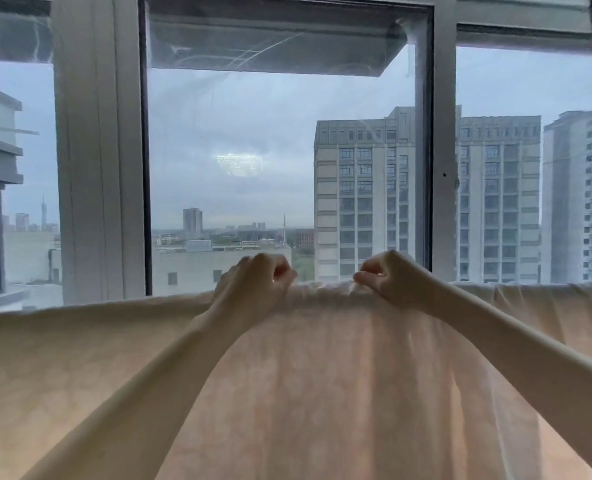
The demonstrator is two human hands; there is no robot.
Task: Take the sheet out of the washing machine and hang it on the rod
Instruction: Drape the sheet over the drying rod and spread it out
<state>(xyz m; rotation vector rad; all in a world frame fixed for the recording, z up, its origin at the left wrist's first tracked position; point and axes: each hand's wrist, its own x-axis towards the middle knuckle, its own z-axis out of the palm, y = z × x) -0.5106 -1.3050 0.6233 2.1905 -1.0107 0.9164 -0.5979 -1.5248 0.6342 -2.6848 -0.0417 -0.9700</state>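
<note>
Thin, limp sheet [322,375] is pinched at its bunched top edge by left hand [253,282] and right hand [388,278]; best gripped there.

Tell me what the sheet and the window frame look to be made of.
Sheet: thin woven cloth, cream, matte; daylight glows through it and it gathers in soft folds where each hand pinches its top edge. Fibre unclear.
Window frame: likely painted or coated metal, pale grey, smooth with straight ridged profiles; could be plastic.
</note>
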